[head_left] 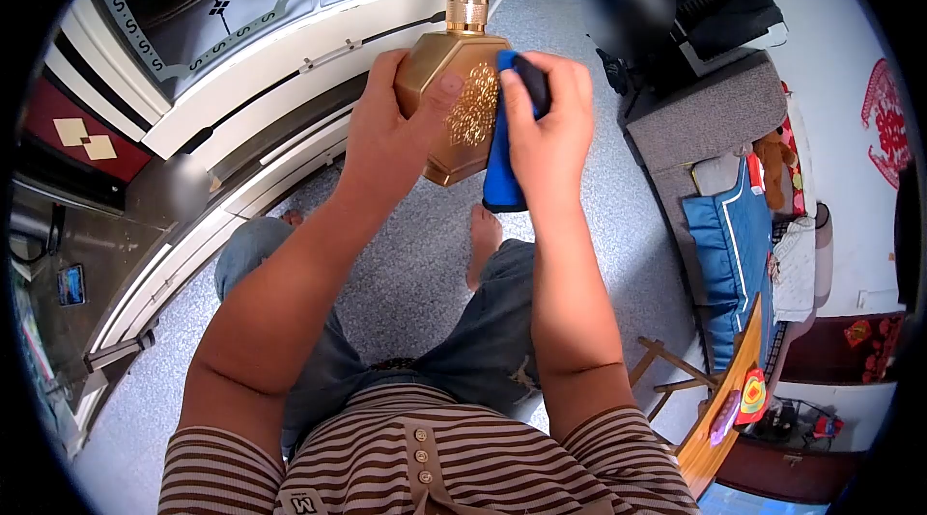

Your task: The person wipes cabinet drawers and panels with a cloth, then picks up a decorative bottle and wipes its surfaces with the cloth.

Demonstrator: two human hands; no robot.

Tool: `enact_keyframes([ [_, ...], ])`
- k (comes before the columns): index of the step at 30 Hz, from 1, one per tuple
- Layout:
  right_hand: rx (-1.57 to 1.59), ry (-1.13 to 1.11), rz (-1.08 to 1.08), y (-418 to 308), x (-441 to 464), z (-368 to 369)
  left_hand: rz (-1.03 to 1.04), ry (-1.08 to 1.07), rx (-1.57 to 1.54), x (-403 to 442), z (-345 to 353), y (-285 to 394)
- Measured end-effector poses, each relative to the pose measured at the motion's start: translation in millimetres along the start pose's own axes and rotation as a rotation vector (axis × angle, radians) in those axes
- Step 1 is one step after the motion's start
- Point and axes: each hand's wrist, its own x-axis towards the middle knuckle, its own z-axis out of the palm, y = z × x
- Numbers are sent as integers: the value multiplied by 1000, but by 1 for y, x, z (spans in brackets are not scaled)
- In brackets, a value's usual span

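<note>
A large gold bottle with faceted sides, a raised floral pattern and a green-topped stopper is held up in front of me, tilted slightly. My left hand grips its left side, with the thumb across the front face. In my right hand is a blue and black pad, long and flat, pressed along the bottle's right side. The fingertips of my right hand are partly hidden behind the pad.
White-framed glass cabinets curve along the left. A grey sofa with a blue cushion stands at the right, near a wooden table. Speckled grey floor lies below the bottle, with my bare feet on it.
</note>
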Motion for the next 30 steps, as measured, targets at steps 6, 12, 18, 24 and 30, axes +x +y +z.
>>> enact_keyframes([
  [6,116,-155,-115,-29,-11,2,-55,50,31,4,-7,6],
  [12,44,-37,149,7,3,-5,-42,3,10,1,-5,6],
  [18,80,-83,-81,-25,-10,-1,-12,1,-37,0,-7,9],
  [24,82,-79,-106,-20,-7,3,-31,17,-54,6,-8,0],
  [30,20,-7,88,4,0,-1,-6,13,-37,2,-2,5],
])
